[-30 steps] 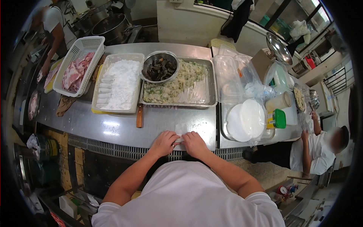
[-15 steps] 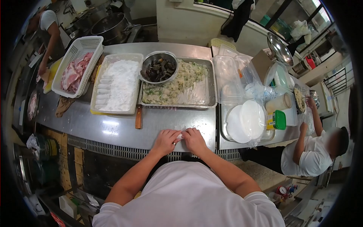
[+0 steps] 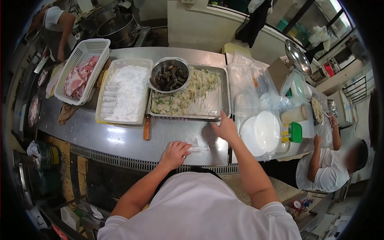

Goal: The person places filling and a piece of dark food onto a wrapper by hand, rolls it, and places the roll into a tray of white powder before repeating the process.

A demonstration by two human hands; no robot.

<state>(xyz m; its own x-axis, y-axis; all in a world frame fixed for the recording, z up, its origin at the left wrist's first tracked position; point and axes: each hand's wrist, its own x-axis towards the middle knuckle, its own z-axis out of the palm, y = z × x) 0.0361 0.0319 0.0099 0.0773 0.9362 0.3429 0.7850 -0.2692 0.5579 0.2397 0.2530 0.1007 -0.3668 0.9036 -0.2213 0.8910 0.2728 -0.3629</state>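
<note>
My left hand is closed at the left end of a small white wrapped roll, which lies on the steel table near its front edge. A thin, pale wrapper flap shows behind the roll. My right hand is up at the near right corner of a metal tray, index finger and thumb stretched out, nothing visible in it. Chopped filling with green bits covers the left of that tray. At left, a white bin holds white powder and a row of similar rolls.
A steel bowl of dark pieces rests on the tray. A wooden handle sticks out below it. Raw meat fills a white basket. White round sheets and a green-lidded tub stand right. Co-workers are at both sides.
My right hand has left the roll and moved up and right to the tray's corner. My left hand stays on the roll, slightly lower. The left co-worker's arm has drawn back.
</note>
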